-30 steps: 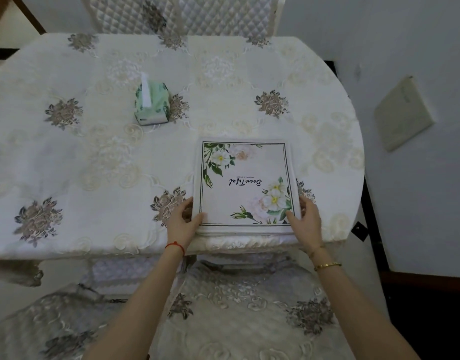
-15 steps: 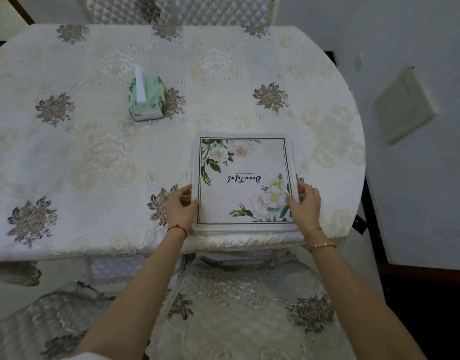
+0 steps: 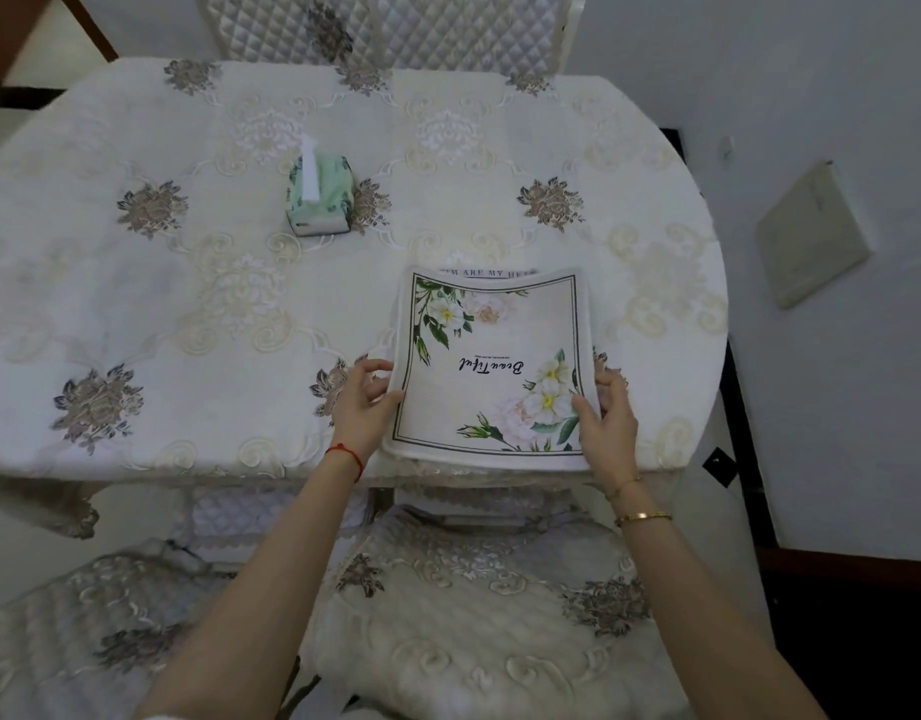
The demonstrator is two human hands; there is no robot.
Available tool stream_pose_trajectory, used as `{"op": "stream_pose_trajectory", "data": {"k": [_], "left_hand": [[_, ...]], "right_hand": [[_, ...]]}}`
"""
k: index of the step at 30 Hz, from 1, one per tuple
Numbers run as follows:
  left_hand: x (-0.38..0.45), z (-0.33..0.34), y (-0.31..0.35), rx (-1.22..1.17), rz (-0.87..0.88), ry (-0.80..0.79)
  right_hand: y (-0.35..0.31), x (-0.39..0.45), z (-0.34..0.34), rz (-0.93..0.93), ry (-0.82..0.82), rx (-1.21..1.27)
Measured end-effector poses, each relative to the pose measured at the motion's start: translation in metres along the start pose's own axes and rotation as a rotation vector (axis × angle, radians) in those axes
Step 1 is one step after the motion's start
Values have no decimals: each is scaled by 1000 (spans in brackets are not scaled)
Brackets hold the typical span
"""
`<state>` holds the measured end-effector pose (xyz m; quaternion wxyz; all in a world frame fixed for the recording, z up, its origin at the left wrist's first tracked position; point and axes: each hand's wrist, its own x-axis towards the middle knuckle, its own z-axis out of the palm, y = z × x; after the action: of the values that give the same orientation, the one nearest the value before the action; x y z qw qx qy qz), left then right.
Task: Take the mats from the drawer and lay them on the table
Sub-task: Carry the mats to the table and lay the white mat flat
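A square floral mat (image 3: pixel 492 361) printed with white flowers and a dark border is raised off a stack at the near right of the table (image 3: pixel 188 314), its sides curling up. My left hand (image 3: pixel 362 405) pinches its left edge and my right hand (image 3: pixel 606 415) grips its right edge. Under its far edge peeks another mat (image 3: pixel 487 273) with printed capital letters. No drawer is in view.
A green tissue pack (image 3: pixel 320 200) stands on the embroidered tablecloth left of centre. A cushioned chair (image 3: pixel 489 610) sits just below the table's near edge, a second (image 3: pixel 84 626) to its left. A quilted chair back (image 3: pixel 385 28) rises at the far side. A wall (image 3: pixel 811 96) is close on the right.
The top mat, flat on the stack before, is now lifted and bowed between both hands, which uncovers the lettered edge of the mat beneath it.
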<state>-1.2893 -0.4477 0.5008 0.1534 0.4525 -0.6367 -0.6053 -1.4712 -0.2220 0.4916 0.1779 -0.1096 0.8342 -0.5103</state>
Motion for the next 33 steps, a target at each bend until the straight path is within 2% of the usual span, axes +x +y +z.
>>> {"op": "stream_pose_trajectory", "data": {"k": [8,12,19,25,33], "left_hand": [[-79,-38,3,-141,100,117],[-123,-70,-5,-213,78,163],[-200,-137,-14,-323,159,252],[-256,-214,-36,-382,187,384],[-312,-356,-82,-388,172,494]], "right_hand": [[-8,-60,-12,-144,-26,117],[-20,-92,-9,-181,-106,149],[-58,-154,16,-288,-234,158],[-92,-215,69,-365,-349,183],[-126,-324,184,-377,-437,246]]}}
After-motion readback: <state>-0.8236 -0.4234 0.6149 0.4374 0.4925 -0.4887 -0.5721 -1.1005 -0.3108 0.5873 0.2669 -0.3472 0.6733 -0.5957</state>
